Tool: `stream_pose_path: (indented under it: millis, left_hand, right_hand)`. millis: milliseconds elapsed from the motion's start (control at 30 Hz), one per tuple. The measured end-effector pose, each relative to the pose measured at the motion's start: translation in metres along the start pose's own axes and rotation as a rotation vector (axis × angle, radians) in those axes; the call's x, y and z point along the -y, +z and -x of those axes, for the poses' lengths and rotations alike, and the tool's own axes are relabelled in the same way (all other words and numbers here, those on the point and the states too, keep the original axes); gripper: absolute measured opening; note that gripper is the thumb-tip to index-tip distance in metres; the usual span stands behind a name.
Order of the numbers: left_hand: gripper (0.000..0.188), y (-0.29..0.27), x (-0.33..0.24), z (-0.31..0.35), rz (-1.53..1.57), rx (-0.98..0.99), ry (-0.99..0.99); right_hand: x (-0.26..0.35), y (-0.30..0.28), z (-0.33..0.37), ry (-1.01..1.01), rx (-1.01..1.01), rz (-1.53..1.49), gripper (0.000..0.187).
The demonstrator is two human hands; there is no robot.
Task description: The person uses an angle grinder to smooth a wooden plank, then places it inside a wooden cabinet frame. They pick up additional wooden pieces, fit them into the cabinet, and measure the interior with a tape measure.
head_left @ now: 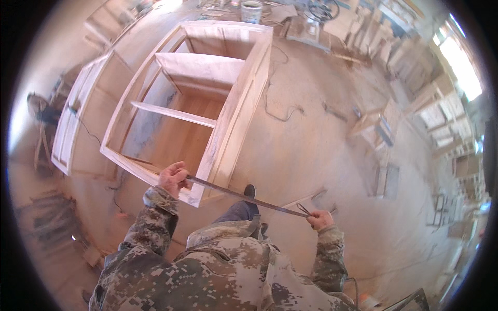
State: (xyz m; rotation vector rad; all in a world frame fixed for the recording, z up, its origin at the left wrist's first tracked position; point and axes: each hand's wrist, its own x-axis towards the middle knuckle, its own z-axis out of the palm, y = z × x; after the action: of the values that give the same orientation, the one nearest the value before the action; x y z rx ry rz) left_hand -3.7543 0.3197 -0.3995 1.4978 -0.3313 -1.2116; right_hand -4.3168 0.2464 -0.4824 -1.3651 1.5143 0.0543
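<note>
A long, thin, dark strip [249,198] stretches between my hands, sloping down toward the right, with a small loop near its right end. My left hand [174,179] is closed on the left end, beside the near corner of an unpainted wooden cabinet frame [220,127]. Out to the right, my right hand [320,220] is closed around the other end, away from the cabinet. The exact kind of strip cannot be made out. Inside the open frame a crossbar [174,113] and a panel [202,67] show.
A second wooden cabinet [93,114] stands at the left. Wood scraps [52,223] are piled at lower left, and a bucket [251,11] stands at the far side. A cord [267,98] lies on the floor; a wooden stand [373,124] is at right.
</note>
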Motion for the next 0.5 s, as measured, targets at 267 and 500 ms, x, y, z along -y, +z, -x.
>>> stream_pose_path:
  millis: [267,500]
  left_hand:
    - [0.039,-0.018,0.061,-0.062,0.25,-0.36,0.214]
    - [0.038,-0.023,0.058,-0.101,0.364,-0.513,0.156]
  right_hand:
    - [0.184,-0.08,-0.167,-0.308,0.042,0.311,0.022]
    - [0.306,-0.122,-0.254,-0.649,0.006,0.385,0.021]
